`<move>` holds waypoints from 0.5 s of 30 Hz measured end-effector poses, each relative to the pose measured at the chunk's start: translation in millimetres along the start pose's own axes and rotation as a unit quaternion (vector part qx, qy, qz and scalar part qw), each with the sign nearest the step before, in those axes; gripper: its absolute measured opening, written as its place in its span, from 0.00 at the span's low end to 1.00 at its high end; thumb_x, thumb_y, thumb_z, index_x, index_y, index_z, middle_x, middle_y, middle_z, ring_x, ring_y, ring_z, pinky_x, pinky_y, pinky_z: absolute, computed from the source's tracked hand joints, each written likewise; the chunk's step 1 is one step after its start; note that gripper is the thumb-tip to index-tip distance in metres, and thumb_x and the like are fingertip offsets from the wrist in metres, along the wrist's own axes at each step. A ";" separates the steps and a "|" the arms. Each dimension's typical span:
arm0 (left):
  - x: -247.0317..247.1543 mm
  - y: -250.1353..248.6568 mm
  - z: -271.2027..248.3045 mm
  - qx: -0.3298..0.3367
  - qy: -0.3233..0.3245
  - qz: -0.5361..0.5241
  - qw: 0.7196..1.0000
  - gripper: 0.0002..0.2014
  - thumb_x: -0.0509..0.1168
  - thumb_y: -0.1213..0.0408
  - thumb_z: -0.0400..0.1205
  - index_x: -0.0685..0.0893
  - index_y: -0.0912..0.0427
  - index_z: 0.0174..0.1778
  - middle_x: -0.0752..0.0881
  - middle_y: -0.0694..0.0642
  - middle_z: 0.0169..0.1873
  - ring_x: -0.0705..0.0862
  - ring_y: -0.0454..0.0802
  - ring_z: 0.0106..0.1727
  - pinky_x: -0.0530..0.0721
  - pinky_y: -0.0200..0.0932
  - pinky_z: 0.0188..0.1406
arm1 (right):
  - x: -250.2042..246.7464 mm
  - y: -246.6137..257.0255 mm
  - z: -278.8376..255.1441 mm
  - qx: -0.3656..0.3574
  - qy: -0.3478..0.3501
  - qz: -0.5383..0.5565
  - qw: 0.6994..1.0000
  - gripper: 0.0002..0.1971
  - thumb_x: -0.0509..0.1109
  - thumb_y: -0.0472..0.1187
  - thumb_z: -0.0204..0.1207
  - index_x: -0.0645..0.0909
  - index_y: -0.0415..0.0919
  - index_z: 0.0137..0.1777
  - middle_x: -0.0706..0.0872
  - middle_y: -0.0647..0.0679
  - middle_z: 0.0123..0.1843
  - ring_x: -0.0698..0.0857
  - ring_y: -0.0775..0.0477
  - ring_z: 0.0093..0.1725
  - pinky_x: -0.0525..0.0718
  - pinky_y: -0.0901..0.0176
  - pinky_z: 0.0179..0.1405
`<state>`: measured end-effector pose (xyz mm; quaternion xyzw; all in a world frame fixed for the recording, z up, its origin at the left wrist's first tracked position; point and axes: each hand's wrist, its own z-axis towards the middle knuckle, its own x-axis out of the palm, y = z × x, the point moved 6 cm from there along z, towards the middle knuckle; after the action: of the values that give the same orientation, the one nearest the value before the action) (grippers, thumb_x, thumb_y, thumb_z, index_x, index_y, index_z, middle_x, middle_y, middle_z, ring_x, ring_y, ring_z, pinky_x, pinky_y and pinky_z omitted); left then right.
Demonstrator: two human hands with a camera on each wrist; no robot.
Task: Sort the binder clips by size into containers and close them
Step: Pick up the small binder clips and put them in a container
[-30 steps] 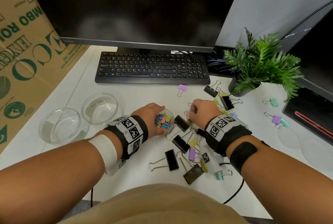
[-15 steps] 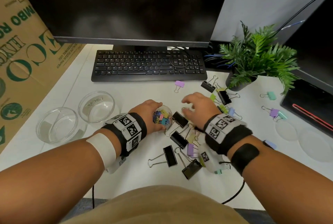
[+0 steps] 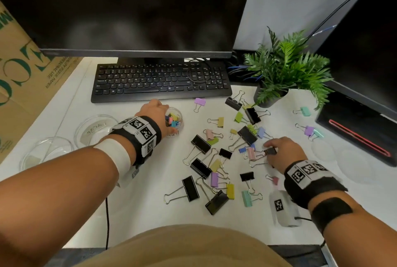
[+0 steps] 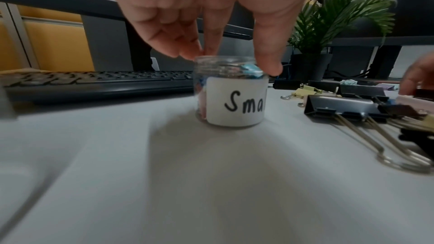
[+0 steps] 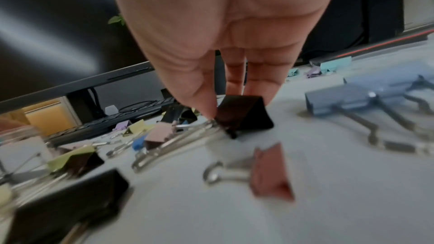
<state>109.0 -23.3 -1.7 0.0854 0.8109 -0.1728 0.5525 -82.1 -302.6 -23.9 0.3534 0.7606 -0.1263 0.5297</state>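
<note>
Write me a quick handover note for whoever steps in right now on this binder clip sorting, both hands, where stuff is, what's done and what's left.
Left hand: grips the rim of the open small jar, which stands on the desk, part-filled with small coloured clips.
Right hand: pinches a small black clip in the pile.
Two empty clear containers sit left of the jar; clear lids lie at the right.
Done: some small clips are jarred.
Left: many clips of all sizes remain scattered; nothing is closed.
</note>
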 end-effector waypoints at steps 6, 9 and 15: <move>-2.0 -4.0 6.9 0.002 0.006 0.013 1.000 0.41 0.71 0.45 0.73 0.64 0.55 0.79 0.68 0.55 0.73 0.71 0.55 0.72 0.73 0.51 0.71 | 14.3 13.2 -7.9 -0.070 -0.022 -0.006 0.997 0.17 0.65 0.39 0.78 0.81 0.49 0.66 0.78 0.44 0.67 0.77 0.43 0.66 0.76 0.57 0.64; -1.2 -3.8 5.2 0.002 0.010 0.007 1.000 0.41 0.71 0.46 0.74 0.63 0.56 0.80 0.67 0.55 0.74 0.71 0.54 0.72 0.73 0.51 0.71 | 10.7 31.5 -8.2 -0.120 -0.040 -0.042 0.991 0.15 0.60 0.42 0.82 0.82 0.47 0.64 0.81 0.44 0.64 0.76 0.43 0.65 0.75 0.57 0.62; 1.7 -6.7 -1.9 0.005 0.014 -0.017 1.000 0.40 0.72 0.49 0.74 0.62 0.55 0.80 0.66 0.52 0.73 0.74 0.52 0.70 0.76 0.47 0.67 | 14.0 52.9 1.5 -0.102 0.027 -0.096 0.990 0.19 0.62 0.58 0.78 0.79 0.47 0.61 0.83 0.46 0.54 0.82 0.46 0.51 0.80 0.58 0.46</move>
<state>104.5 -28.8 -1.5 0.0763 0.8189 -0.1853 0.5377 -48.2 -259.9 -27.4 0.2258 0.8139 -0.0889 0.5279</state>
